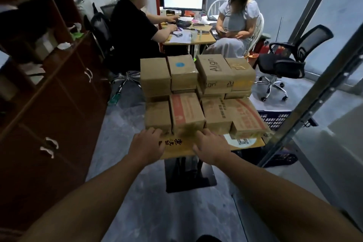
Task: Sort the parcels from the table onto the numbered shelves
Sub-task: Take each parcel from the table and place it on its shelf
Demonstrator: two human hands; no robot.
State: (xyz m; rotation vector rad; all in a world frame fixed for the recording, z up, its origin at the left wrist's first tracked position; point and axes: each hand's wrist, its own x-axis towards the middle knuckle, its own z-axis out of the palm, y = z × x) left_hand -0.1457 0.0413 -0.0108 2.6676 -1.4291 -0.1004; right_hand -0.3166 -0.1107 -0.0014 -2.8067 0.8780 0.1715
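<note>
Several brown cardboard parcels are stacked two layers high on a small yellow table [176, 152]. At the front stands a parcel with red print [186, 114], between a plain parcel [158, 117] and another red-printed parcel [247, 120]. My left hand [146, 143] lies on the table top, its fingertips at the front parcel's lower left corner. My right hand [210, 144] lies on the table top too, fingertips touching the parcel's lower right corner. Neither hand's fingers wrap round the parcel. No numbered shelves are in view.
A dark red cabinet [59, 104] with open shelves above runs along the left. Two people sit at a desk [188, 40] behind the parcels. A black office chair [284, 63] stands at the right, near a metal-framed glass door [314, 96] and a dark crate [275, 120].
</note>
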